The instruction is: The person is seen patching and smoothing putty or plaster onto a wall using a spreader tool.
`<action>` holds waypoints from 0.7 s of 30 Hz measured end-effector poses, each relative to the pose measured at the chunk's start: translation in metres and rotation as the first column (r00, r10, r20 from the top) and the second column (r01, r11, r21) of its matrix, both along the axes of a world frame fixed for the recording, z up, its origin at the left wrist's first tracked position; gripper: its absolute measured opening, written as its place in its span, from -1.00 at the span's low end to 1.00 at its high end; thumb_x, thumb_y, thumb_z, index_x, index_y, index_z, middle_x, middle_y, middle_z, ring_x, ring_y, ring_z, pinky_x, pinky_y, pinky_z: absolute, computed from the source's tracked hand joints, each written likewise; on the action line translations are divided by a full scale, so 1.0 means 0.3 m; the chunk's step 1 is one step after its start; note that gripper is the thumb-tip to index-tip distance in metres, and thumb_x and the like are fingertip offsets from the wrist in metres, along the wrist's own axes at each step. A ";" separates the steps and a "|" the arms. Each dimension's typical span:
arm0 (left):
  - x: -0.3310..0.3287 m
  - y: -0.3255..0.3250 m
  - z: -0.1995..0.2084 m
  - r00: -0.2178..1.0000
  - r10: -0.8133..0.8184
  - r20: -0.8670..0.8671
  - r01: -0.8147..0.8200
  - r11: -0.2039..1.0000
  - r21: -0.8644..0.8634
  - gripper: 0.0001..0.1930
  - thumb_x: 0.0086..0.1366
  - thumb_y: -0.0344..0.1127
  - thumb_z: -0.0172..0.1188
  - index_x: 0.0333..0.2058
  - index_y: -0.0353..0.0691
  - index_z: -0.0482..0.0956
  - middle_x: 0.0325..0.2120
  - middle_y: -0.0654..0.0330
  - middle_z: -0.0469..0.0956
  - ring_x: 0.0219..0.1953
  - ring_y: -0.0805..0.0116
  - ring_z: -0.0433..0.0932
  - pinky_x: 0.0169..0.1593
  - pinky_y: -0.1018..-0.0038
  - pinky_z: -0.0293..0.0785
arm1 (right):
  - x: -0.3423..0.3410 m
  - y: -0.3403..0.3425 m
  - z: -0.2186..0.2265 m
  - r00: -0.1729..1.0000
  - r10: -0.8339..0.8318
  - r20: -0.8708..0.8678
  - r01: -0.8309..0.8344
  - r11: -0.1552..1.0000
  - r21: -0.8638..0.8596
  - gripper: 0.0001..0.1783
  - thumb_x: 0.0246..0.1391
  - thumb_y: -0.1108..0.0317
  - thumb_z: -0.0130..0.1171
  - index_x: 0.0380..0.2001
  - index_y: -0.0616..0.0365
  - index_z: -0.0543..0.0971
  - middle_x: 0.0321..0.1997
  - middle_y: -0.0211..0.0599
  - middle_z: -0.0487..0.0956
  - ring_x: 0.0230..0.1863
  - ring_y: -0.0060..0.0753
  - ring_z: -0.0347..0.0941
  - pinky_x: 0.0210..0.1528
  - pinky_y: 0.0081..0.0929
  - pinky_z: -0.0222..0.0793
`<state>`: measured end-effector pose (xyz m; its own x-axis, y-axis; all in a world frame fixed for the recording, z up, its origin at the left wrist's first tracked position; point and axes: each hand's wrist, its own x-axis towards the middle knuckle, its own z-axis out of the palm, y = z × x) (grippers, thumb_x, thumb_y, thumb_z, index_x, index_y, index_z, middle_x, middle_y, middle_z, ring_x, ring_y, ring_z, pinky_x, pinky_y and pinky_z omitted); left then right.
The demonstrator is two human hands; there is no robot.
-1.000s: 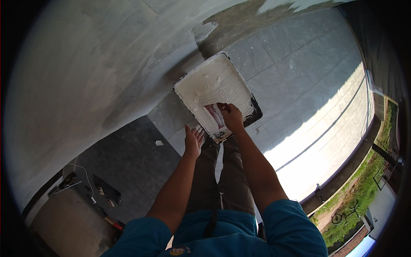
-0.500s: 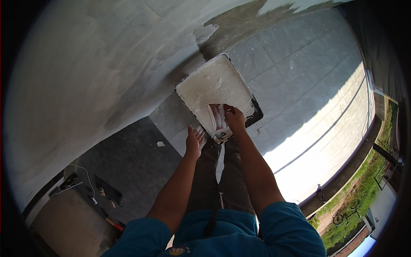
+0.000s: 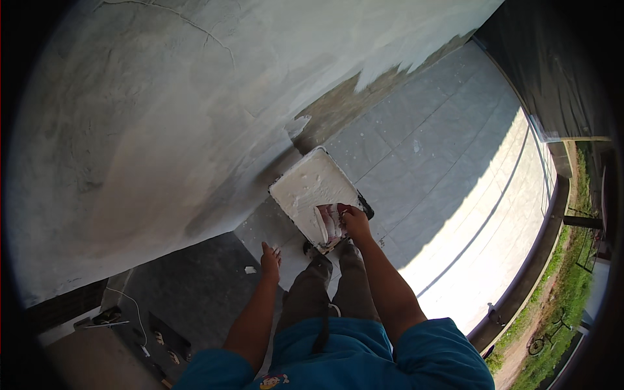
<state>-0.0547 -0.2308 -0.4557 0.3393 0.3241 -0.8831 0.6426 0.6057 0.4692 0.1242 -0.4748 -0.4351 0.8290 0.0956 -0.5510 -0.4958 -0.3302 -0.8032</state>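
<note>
In my right hand (image 3: pixel 355 223) is a plastering trowel (image 3: pixel 331 225), its flat face smeared white. Fingers close round the handle, and the trowel is over the near end of a black-edged tray (image 3: pixel 368 208). Thick white paste (image 3: pixel 311 183) fills most of this tray, with a lumpy surface. My left hand (image 3: pixel 270 261) hangs open to the left of the tray, touching nothing, its fingers whitened. Whether the trowel's edge is in the paste cannot be made out.
A grey wall (image 3: pixel 182 123) rises at left, with white coating ending raggedly above a bare brown strip (image 3: pixel 331 107). Pale tiles (image 3: pixel 422 156) lie right of the tray. A small white scrap (image 3: pixel 250 270) and a thin cable (image 3: pixel 138 309) lie on dark floor at left.
The view has shifted, so the wall fills more of it and the tray appears lower. My left hand has drawn away leftward from the tray's near corner. My right hand keeps hold of the trowel.
</note>
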 end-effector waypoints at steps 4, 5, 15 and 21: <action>-0.144 0.092 0.006 0.993 0.113 0.012 -0.114 0.992 0.046 0.01 0.28 0.50 -0.32 0.34 -0.35 0.06 0.37 0.02 0.10 0.39 0.16 0.11 0.38 0.30 -0.07 | -0.046 0.051 0.079 0.999 -0.040 0.009 0.040 0.999 0.027 -0.63 -0.03 0.28 0.05 -0.20 0.27 0.60 -0.39 -0.04 0.63 -0.32 -0.15 0.59 -0.22 -0.26 0.44; -0.173 0.093 0.004 0.992 0.128 0.020 -0.129 0.990 0.060 0.00 0.28 0.50 -0.31 0.34 -0.35 0.07 0.36 0.02 0.12 0.39 0.16 0.12 0.37 0.31 -0.06 | -0.054 0.059 0.075 0.997 -0.038 0.068 0.039 0.999 -0.005 -0.64 -0.02 0.27 0.06 -0.20 0.27 0.59 -0.36 0.01 0.63 -0.28 -0.06 0.59 -0.19 -0.21 0.44; -0.182 -0.194 0.147 0.991 0.136 0.017 -0.137 0.978 0.158 -0.04 0.32 0.46 -0.37 0.30 -0.37 0.16 0.33 -0.02 0.18 0.37 0.12 0.14 0.39 0.24 -0.07 | 0.025 0.081 -0.147 0.995 0.080 0.064 -0.063 0.970 -0.237 -0.67 -0.06 0.27 0.16 -0.26 0.28 0.56 -0.33 0.01 0.63 -0.27 -0.02 0.61 -0.22 -0.18 0.49; 0.020 -0.417 0.231 0.980 0.172 0.101 -0.185 0.973 0.137 -0.04 0.35 0.41 -0.33 0.31 -0.47 0.04 0.34 -0.10 0.13 0.39 0.07 0.10 0.40 0.26 -0.09 | 0.168 -0.055 -0.040 0.943 -0.111 -0.313 0.228 0.901 0.368 -0.78 -0.06 0.41 0.06 -0.30 0.24 0.54 -0.33 -0.21 0.59 -0.31 -0.23 0.56 -0.23 -0.28 0.49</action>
